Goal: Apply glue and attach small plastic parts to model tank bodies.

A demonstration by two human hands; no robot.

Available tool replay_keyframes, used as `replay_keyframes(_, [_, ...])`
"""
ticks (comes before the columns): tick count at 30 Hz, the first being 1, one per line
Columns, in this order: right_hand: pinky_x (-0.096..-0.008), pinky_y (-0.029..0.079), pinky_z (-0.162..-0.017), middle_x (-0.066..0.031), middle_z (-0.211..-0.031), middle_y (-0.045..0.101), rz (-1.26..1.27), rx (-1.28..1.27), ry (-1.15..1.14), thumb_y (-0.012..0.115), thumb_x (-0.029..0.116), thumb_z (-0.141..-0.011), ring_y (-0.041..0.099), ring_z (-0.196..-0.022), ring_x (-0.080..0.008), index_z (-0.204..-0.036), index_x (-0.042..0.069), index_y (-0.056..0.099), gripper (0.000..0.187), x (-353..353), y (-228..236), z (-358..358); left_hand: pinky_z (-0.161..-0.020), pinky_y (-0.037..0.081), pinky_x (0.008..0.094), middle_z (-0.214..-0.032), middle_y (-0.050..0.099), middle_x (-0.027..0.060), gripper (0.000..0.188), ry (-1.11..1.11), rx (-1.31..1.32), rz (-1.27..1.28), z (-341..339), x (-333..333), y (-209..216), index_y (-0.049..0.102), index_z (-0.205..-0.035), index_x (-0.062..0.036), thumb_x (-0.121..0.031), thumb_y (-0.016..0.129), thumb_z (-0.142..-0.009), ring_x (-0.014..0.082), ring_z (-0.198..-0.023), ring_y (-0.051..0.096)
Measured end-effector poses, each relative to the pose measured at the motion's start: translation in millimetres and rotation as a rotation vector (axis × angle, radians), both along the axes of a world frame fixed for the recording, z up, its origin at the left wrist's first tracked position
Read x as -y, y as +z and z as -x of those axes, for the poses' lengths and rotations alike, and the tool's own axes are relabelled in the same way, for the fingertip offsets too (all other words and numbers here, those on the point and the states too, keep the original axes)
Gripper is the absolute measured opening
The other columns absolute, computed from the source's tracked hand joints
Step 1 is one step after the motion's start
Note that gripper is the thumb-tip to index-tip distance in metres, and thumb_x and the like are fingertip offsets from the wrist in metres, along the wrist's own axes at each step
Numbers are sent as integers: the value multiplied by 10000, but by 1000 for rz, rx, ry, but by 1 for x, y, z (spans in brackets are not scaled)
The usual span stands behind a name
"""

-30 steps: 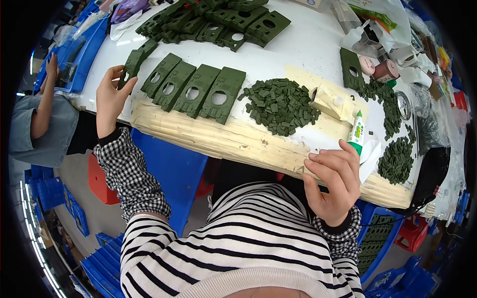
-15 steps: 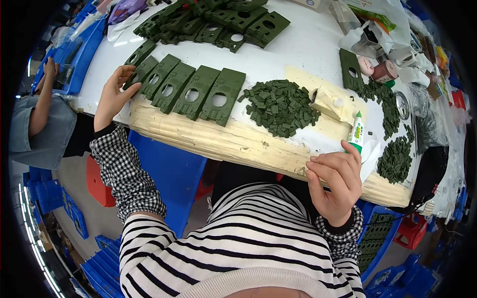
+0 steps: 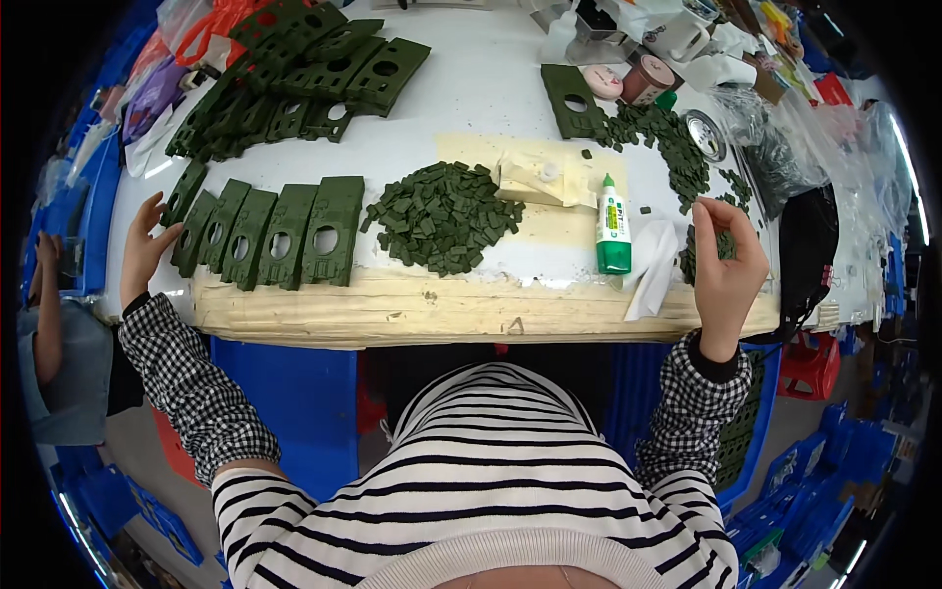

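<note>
**Row of plates (image 3: 257, 218) flanked by the left hand (image 3: 145, 253), chips (image 3: 724, 243) reached by the right hand (image 3: 731, 270)**

Five green plates, each pierced by a round hole, are set side by side along the near left part of the white table (image 3: 471, 108). Another plate (image 3: 183, 191) is placed just behind the row's left end, and beside it the left hand is held with thumb and fingers parted and curved. Whether either plate there is touched cannot be told.

The right hand is raised over a small pile of chips near the table's right end, its fingers bent inward (whether a chip is pinched cannot be told). A larger heap (image 3: 442, 218) of chips is spread just right of the row. Beyond that, a bottle (image 3: 613, 231) with a green tip and base is stood near a cream block (image 3: 535, 180), and a white strip (image 3: 653, 265) is laid beside it, partly over the table's wooden edge (image 3: 343, 306).

More plates are piled in a stack (image 3: 363, 74) at the far left, while a lone plate (image 3: 571, 103) is left near a brownish jar (image 3: 648, 80). At the far left, a co-worker's arm (image 3: 46, 319) can be seen.
</note>
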State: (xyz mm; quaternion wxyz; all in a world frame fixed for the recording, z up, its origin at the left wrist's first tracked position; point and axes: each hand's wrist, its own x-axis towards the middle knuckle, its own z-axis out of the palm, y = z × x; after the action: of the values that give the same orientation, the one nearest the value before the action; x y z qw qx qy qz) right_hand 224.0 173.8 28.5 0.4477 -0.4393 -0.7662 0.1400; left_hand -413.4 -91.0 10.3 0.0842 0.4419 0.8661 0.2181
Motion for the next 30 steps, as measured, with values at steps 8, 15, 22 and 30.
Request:
replay_keyframes(8, [-325, 482, -663, -113, -766, 662, 111, 253, 47, 690, 77, -789, 622, -702, -220, -856, 2, 679, 102, -28, -6, 2, -921, 460, 291, -1196, 611, 148, 514, 88, -24, -205, -12, 15, 9, 516, -1267, 78, -100, 717, -829, 193, -1075, 595])
replay_keyframes(15, [-343, 474, -673, -122, -767, 647, 72, 378, 50, 669, 114, -811, 605, -735, -246, -904, 19, 695, 135, -58, -10, 23, -975, 422, 284, -1247, 573, 150, 455, 19, 107, -670, -189, 5, 65, 472, -1305, 86, 13, 619, -881, 178, -1141, 556])
replay_keyframes(22, [-386, 493, -711, -108, -783, 637, -121, 513, 26, 667, 146, -812, 621, -798, -280, -899, 58, 715, 133, -85, -26, 46, -997, 391, 328, -1180, 525, 123, 595, -358, 411, -547, -301, -42, 44, 511, -1253, 63, 3, 699, -691, 213, -1107, 532])
replay_keyframes(30, [-390, 496, -647, -116, -778, 653, -184, 509, -8, 626, 149, -860, 628, -710, -301, -871, 28, 669, 129, -79, -21, 50, -812, 460, 321, -1038, 560, 131, 538, -627, 429, -557, -361, -92, 19, 578, -1157, 12, -63, 775, -662, 234, -943, 549])
